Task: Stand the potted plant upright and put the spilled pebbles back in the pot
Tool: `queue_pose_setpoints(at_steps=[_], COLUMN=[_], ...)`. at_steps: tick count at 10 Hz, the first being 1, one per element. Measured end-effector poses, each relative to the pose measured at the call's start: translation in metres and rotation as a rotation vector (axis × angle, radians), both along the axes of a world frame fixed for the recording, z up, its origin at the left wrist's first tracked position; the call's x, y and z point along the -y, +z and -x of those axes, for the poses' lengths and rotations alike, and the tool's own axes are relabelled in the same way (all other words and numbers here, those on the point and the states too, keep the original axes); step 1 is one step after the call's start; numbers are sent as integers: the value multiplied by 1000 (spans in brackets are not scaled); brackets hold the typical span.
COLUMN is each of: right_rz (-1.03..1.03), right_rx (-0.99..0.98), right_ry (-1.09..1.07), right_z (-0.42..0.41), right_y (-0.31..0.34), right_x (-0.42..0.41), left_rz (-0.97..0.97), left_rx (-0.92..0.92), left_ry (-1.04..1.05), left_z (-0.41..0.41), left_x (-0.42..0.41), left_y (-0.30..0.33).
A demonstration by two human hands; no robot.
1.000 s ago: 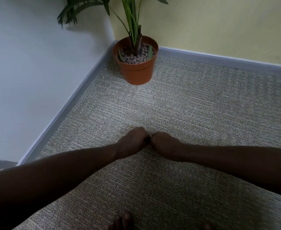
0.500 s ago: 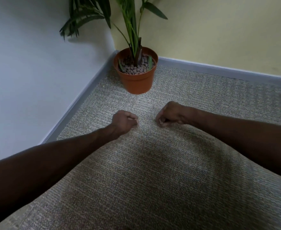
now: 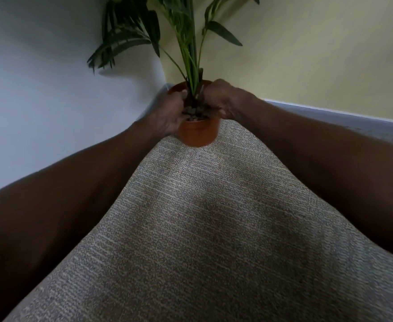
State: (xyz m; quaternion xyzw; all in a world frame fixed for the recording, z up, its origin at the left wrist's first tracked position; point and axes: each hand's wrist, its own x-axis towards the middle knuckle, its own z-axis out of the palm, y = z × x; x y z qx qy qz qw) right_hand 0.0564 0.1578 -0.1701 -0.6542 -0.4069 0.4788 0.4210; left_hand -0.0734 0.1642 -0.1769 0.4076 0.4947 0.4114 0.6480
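The pot point(image 3: 196, 133) is stood upright on the carpet point(image 3: 214, 228) in the corner; the left hand point(image 3: 167, 115) and right hand point(image 3: 223, 98) are cupped over its pebbles point(image 3: 194, 112), contents unseen; released carelessly, pebbles may be scattered past the rim, or the stems point(image 3: 190, 66) bent.

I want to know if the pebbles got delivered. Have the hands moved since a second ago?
Yes. Both the left hand and right hand went from mid-carpet forward to the pot in the corner, now over its rim.
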Motion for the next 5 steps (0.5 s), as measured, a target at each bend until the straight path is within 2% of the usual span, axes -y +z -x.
queue_pose_setpoints(at_steps=[1,2,3,4,5], right_rz=[-46,-68,-108,-225,-285], right_rx=[61,151,435,777,1008], right_ry=[-55,-108,-50,159,315], right_z=[-6,-16,-21,-23,-25], right_y=[-16,-27,-36,-33,-42], right_x=[4,18,34,61,83], left_rz=[-12,-122,-234,-511,-698], left_rx=[-8,-188,-474,-813,-1155], left_ry=[-23,59,-28,-125,-450], left_z=[1,7,15,18,19], left_x=[10,13,22,39,61], left_y=[-6,-15,-19,-18,-22])
